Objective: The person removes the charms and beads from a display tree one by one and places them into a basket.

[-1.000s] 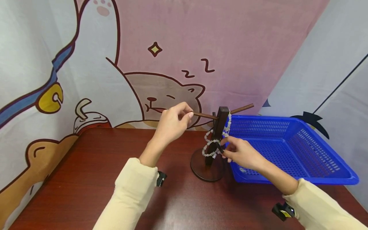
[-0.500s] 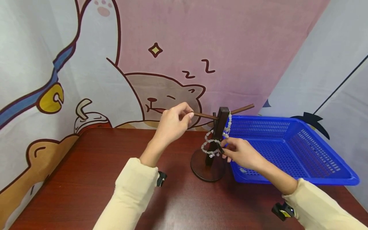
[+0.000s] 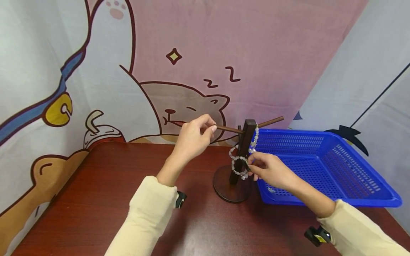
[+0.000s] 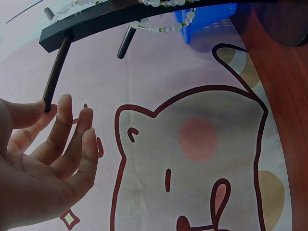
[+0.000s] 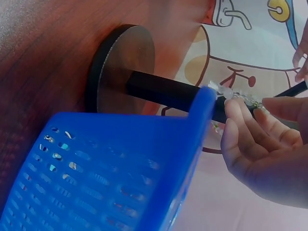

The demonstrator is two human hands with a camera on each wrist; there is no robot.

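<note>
Left hand (image 3: 195, 137): raised; grip pinching the tip of an upper peg (image 3: 229, 128). Right hand (image 3: 270, 170): lower; grip pinched at the end of a lower peg (image 3: 246, 165), any bead contact hidden by fingers. Beaded bracelet (image 3: 233, 165): hanging from lower peg. Stand (image 3: 246, 142): upright on tabletop (image 3: 96, 199).

2 "Z" letters (image 3: 232, 74) on pink backdrop (image 3: 272, 42), above printed bear (image 3: 182, 95).
</note>
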